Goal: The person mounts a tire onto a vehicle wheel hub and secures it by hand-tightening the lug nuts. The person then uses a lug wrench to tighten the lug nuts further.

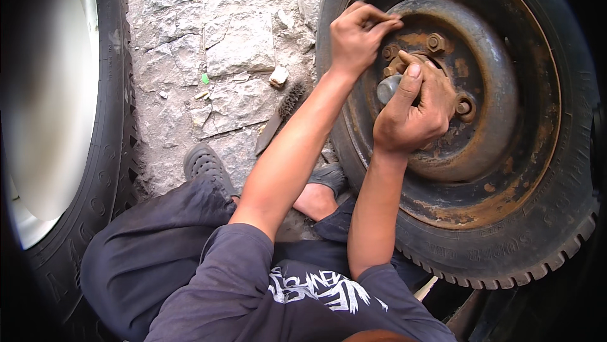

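A rusty steel wheel rim (506, 196) with a black tyre (544, 253) around it stands on my right. Over the rim's left part is my left hand (355, 37), its thumb and fingertips pinched together and slightly blurred; anything between them is too small to name. My right hand (418, 105) is at the hub with curled fingers, the thumb close to the forward-pointing index finger. What it may grip is hidden. Beside its thumb shows a rounded grey hub cap (387, 90). Rusty wheel nuts (435, 42) sit around the hub, one nut (465, 107) just right of my right hand.
Another tyre (112, 89) with a pale rim (50, 89) stands at the far left. Rough stone paving (237, 42) lies between the wheels. A wire brush (281, 114) rests on it beside my left forearm, near a small pale stone chunk (278, 76) and a green scrap (205, 78).
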The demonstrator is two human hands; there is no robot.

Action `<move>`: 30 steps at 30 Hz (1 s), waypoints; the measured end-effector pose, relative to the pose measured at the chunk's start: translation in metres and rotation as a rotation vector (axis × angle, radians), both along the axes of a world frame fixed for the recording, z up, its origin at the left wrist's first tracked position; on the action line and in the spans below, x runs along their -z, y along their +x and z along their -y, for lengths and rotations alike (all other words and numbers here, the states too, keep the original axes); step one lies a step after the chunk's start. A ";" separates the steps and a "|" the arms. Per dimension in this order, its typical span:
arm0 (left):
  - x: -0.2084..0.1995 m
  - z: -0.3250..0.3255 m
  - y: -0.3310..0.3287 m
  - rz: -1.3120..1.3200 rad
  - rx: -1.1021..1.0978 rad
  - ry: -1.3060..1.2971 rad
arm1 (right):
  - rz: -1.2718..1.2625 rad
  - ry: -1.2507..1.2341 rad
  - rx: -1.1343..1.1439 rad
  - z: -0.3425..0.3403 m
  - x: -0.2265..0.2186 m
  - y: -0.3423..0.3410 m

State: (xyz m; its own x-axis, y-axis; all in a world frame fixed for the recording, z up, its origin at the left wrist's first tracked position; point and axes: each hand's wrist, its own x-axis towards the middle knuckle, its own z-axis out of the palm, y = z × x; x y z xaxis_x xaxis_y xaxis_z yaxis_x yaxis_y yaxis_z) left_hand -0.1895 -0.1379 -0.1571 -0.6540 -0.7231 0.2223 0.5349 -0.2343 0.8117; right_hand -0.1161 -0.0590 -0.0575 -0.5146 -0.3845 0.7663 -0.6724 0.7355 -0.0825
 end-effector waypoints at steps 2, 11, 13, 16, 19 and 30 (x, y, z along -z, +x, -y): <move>-0.026 0.007 -0.008 -0.046 -0.121 -0.144 | -0.011 0.014 0.005 -0.001 0.002 -0.002; 0.046 -0.009 0.004 0.071 -0.088 -0.257 | 0.045 -0.021 -0.002 0.004 -0.003 0.001; 0.036 -0.013 0.008 0.055 -0.116 -0.243 | 0.046 -0.033 0.013 0.002 -0.002 0.002; 0.017 -0.013 0.007 -0.004 -0.173 -0.218 | 0.027 -0.018 0.002 0.002 -0.001 0.001; 0.000 -0.011 -0.004 -0.068 -0.259 -0.248 | 0.011 -0.028 -0.002 0.002 0.000 0.000; 0.063 -0.050 0.054 0.199 -0.175 -0.256 | 0.020 -0.036 0.001 -0.002 0.000 -0.003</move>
